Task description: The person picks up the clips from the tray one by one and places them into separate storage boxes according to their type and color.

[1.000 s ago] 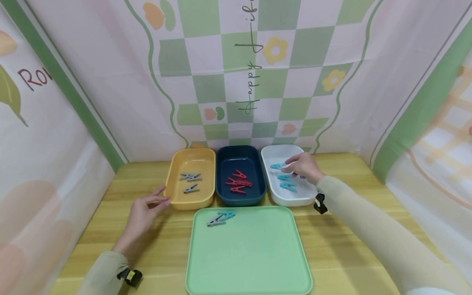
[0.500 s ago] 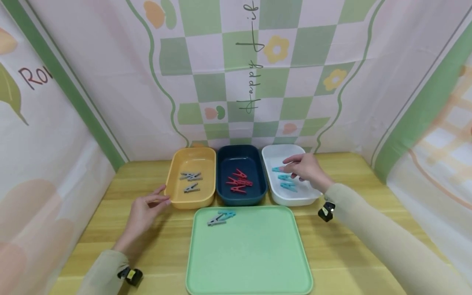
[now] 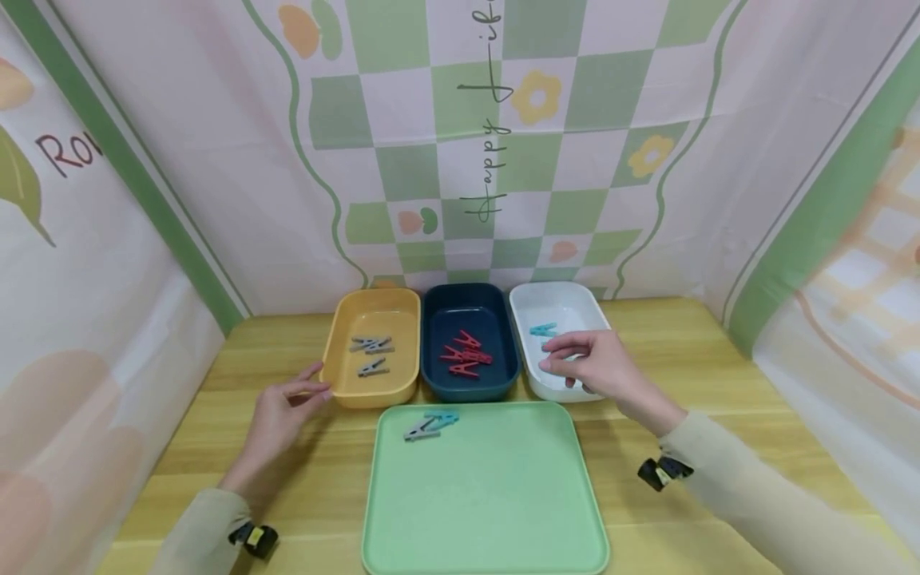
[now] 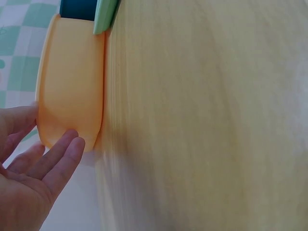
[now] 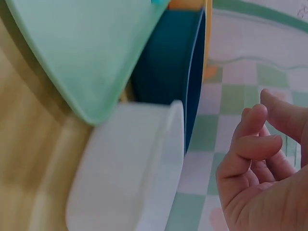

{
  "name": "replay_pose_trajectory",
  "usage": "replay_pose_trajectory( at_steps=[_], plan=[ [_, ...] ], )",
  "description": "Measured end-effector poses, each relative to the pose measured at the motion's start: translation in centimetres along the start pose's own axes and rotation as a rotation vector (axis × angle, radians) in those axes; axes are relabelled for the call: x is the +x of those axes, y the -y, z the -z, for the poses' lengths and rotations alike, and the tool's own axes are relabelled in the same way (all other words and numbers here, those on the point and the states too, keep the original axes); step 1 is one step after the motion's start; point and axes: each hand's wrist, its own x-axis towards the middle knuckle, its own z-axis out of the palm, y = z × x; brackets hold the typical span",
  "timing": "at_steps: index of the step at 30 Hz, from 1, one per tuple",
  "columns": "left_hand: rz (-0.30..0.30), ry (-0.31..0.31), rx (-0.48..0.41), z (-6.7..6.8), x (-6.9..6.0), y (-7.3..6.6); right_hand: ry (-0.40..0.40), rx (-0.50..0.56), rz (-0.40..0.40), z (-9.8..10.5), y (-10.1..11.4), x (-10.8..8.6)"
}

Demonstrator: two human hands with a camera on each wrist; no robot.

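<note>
My left hand (image 3: 283, 415) touches the near left corner of the yellow tray (image 3: 331, 351) with its fingers extended; in the left wrist view the fingers (image 4: 62, 161) lie against its end wall. Several grey clothespins (image 3: 372, 367) lie in that tray. Over the near part of the white tray (image 3: 517, 319) hovers my right hand (image 3: 600, 367). Its fingers are loosely bent, and the right wrist view shows nothing between thumb and fingers (image 5: 250, 147). One light blue clothespin (image 3: 543, 329) lies in the white tray just beyond the fingertips; the hand covers the tray's nearer part.
Between them stands a dark blue tray (image 3: 470, 297) with several red clothespins (image 3: 465, 355). A flat green tray (image 3: 489, 495) lies in front, bearing a grey clothespin (image 3: 420, 431) and a light blue clothespin (image 3: 444, 418) at its far left. Patterned cloth (image 3: 402, 112) hangs behind the table.
My right hand has let go of the light blue clothespin, which now lies in the white tray, and has drawn back toward me. The left hand has stayed put.
</note>
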Motion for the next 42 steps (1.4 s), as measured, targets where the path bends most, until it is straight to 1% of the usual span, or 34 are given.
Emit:
replay_pose_trajectory(
  at_steps=[5,9,13,17,22,25,28,31,35,42],
  plan=[
    [-0.007,0.0,-0.003,0.0,-0.1,0.1,0.028,0.028,0.039,-1.4,-0.4,-2.5],
    [-0.01,0.003,-0.003,0.0,-0.1,0.1,0.069,0.07,0.036,-2.5,-0.7,-4.0],
    [-0.011,0.006,-0.009,0.1,-0.1,0.1,0.107,0.097,0.049,-3.5,-0.9,-4.9],
    [-0.023,0.004,-0.016,0.1,0.0,0.2,0.148,0.082,0.049,-4.5,-1.3,-5.4],
    [-0.014,0.007,-0.022,0.1,0.0,0.2,0.18,0.085,0.052,-5.6,-1.5,-5.5],
    [-0.006,0.009,-0.027,0.0,0.0,0.2,0.19,0.093,0.035,-6.1,-1.3,-5.3],
    [-0.012,0.009,-0.03,0.1,-0.1,0.2,0.203,0.095,0.025,-6.6,-1.1,-5.1],
    [-0.024,0.004,-0.029,0.1,-0.1,0.1,0.215,0.081,0.044,-7.2,-1.0,-4.7],
    [-0.025,0.001,-0.032,0.1,-0.1,0.0,0.218,0.063,0.058,-7.8,-1.0,-4.1],
    [-0.024,0.005,-0.027,0.1,-0.1,0.0,0.19,0.053,0.03,-8.8,-1.1,-3.2]
  ],
)
